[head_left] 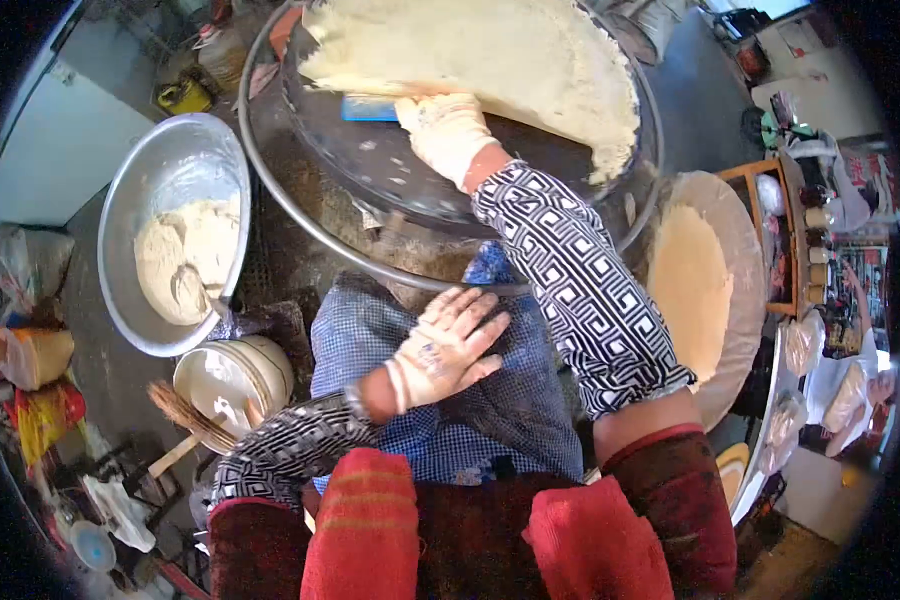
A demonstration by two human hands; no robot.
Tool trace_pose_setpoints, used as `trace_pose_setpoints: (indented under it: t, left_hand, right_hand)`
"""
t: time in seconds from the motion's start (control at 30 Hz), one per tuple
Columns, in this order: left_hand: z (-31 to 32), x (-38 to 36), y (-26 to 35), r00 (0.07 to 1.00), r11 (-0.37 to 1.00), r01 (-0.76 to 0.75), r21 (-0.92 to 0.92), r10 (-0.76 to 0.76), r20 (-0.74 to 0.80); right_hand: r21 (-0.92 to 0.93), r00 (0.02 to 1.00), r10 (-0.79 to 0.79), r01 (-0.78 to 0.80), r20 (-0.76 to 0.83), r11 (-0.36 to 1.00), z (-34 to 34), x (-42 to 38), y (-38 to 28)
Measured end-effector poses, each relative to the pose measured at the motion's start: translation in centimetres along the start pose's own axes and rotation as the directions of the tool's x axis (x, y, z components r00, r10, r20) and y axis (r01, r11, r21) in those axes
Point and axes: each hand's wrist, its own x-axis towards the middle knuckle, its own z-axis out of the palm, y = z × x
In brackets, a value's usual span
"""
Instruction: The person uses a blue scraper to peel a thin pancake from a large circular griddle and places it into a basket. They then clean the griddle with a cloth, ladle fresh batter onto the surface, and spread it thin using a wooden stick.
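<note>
My gloved right hand (pixel 444 132) is closed on a flat blue scraper (pixel 368 107), which lies against the near edge of a thin layer of pale batter (pixel 480 45). That layer covers the far part of a large round dark griddle (pixel 370 165); the nearer surface is bare, with small pale flecks. Over my lap, my gloved left hand (pixel 447 350) is spread, palm down, with nothing in it. Its fingers point toward the griddle's metal ring (pixel 340 243). Part of the scraper is hidden behind my right hand.
On the left stands a metal basin (pixel 175 140) of thick batter, with a white bucket (pixel 275 358) and a straw brush (pixel 185 412) below it. To the right, a round tray (pixel 745 300) bears a thin flat pancake (pixel 690 290). A wooden rack (pixel 770 235) with jars stands beyond.
</note>
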Motion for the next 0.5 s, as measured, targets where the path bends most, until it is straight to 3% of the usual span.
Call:
trace_pose_setpoints:
  t: [0.03, 0.07, 0.1, 0.13, 0.2, 0.23, 0.27, 0.3, 0.33, 0.4, 0.43, 0.47, 0.5]
  left_hand:
    - [-2.0, -0.3, -0.8, 0.995, 0.999, -0.029, 0.036, 0.032, -0.096]
    - [-5.2, 0.2, -2.6, 0.998, 1.000, 0.013, -0.002, -0.013, -0.066]
    - [-7.1, -0.3, -5.3, 0.968, 0.998, -0.021, 0.060, 0.036, -0.248]
    - [-8.7, -1.5, -8.0, 0.936, 0.986, 0.160, 0.038, -0.140, -0.322]
    - [-11.9, -4.0, -13.4, 0.765, 0.867, 0.491, -0.083, -0.475, -0.434]
    - [-14.1, -4.7, -16.6, 0.858, 0.834, 0.417, 0.361, -0.231, -0.458]
    - [-16.2, -4.8, -19.1, 0.864, 0.860, 0.406, 0.309, -0.252, -0.435]
    - [-19.1, -4.0, -19.4, 0.913, 0.815, 0.383, 0.435, -0.263, -0.310]
    - [-19.9, -3.6, -20.9, 0.913, 0.814, 0.382, 0.438, -0.258, -0.317]
    - [-19.3, -3.4, -24.2, 0.992, 0.687, 0.074, 0.723, -0.123, 0.016]
    - [-18.3, -3.2, -24.6, 0.984, 0.690, -0.058, 0.721, -0.082, 0.158]
    - [-16.8, -3.0, -24.8, 0.884, 0.737, -0.057, 0.674, -0.276, 0.376]
    - [-14.9, -3.1, -23.3, 0.922, 0.755, -0.024, 0.655, -0.237, 0.307]
  right_hand:
    - [-0.017, 0.999, -0.007, 0.006, -0.046, 1.000, 0.8, 0.2, 0.2]
    - [-0.035, 0.995, -0.011, 0.007, -0.094, 0.999, 1.6, 0.3, 0.5]
    - [-0.035, 0.994, -0.018, 0.014, -0.109, 0.999, 1.5, 0.6, 0.8]
    - [-0.087, 0.995, -0.025, 0.016, -0.098, 0.996, 1.4, 0.5, 0.8]
    - [-0.129, 0.996, -0.033, 0.022, -0.086, 0.991, 1.7, 0.0, 0.7]
    - [-0.119, 0.993, -0.050, 0.037, -0.107, 0.992, 2.0, 0.1, 0.9]
    - [-0.116, 0.989, -0.066, 0.051, -0.133, 0.992, 2.3, 0.4, 1.2]
    - [-0.094, 0.998, -0.018, 0.012, -0.068, 0.995, 2.5, 0.9, 1.2]
    - [-0.099, 0.997, -0.022, 0.014, -0.074, 0.995, 2.4, 1.2, 1.3]
    - [-0.076, 1.000, 0.013, -0.013, 0.003, 0.997, 2.0, 0.9, 1.2]
    - [-0.055, 0.982, 0.034, -0.024, 0.187, 0.998, 0.6, 1.1, 1.0]
    - [-0.058, 0.981, 0.034, -0.023, 0.189, 0.998, 0.5, 1.0, 1.1]
    - [-0.085, 0.988, 0.019, -0.006, 0.153, 0.996, 0.7, 0.8, 1.2]
